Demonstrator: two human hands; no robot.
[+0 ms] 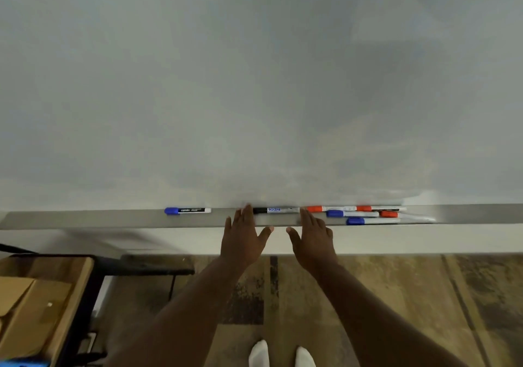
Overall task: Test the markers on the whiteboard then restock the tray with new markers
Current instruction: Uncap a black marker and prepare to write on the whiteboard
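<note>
A blank whiteboard (254, 83) fills the upper view, with a long metal tray (99, 219) along its bottom edge. On the tray lie a blue-capped marker (187, 210) at the left, a black-capped marker (276, 210) in the middle, and a cluster of red-capped markers (331, 208) and blue-capped markers (352, 213) at the right. My left hand (243, 236) and my right hand (312, 238) rest flat on the tray's front edge with fingers apart, on either side of the black-capped marker. Neither hand holds anything.
A wooden table (73, 296) with a cardboard box (28, 310) stands at the lower left, on a dark frame. Wood-pattern floor (424, 296) lies below the tray. My white-socked feet (280, 355) show at the bottom edge.
</note>
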